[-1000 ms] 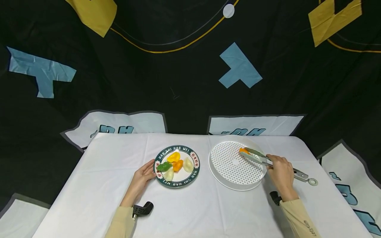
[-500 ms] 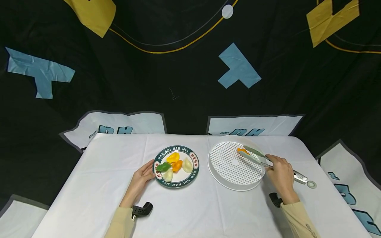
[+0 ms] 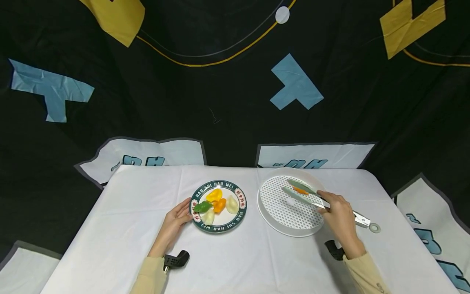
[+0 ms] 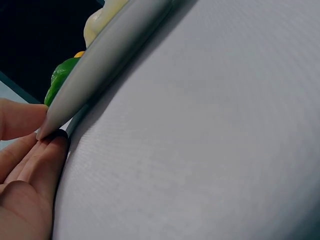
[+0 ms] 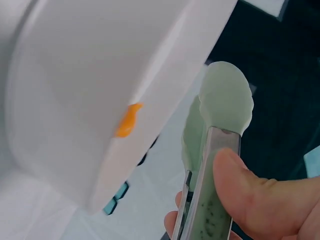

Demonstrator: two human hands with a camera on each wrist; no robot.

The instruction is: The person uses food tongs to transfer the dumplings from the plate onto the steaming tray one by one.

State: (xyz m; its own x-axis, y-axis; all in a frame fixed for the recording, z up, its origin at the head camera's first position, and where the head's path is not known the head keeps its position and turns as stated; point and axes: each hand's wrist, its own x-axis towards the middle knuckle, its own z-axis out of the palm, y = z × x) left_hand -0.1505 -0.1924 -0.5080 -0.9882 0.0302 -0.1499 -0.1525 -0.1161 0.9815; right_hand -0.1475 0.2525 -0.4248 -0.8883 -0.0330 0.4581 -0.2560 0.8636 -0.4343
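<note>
Head, left hand: at the left edge of the plate; grasping the rim, probably to keep it from sliding.
Head, plate: on the white table, left of the perforated tray; perhaps set close for a short reach between the two.
Head, plate load: yellow pepper far, orange pepper central, green pepper left, two pale pieces right and near; gathered inside the rim, presumably to stay clear of the edge.
Head, right hand: right of the tray; grasping the tongs partway along, likely for control of the spread.
Head, orange piece: on the far right part of the tray; seen between the parted tong tips, contact not clear from here.
Left wrist, grip: thumb over the rim, other fingers underneath; probably a light pinch, enough for holding steady without covering the load.
Right wrist, grip: thumb pressed along one metal arm, fingertips at the opposite side; apparently placed for squeezing.
Right wrist, tongs: tips slightly apart, nothing visible between; apart from the orange piece in this view, so judged unladen.
Right wrist, orange piece: partly hidden behind the tray wall; exact resting spot not readable.
</note>
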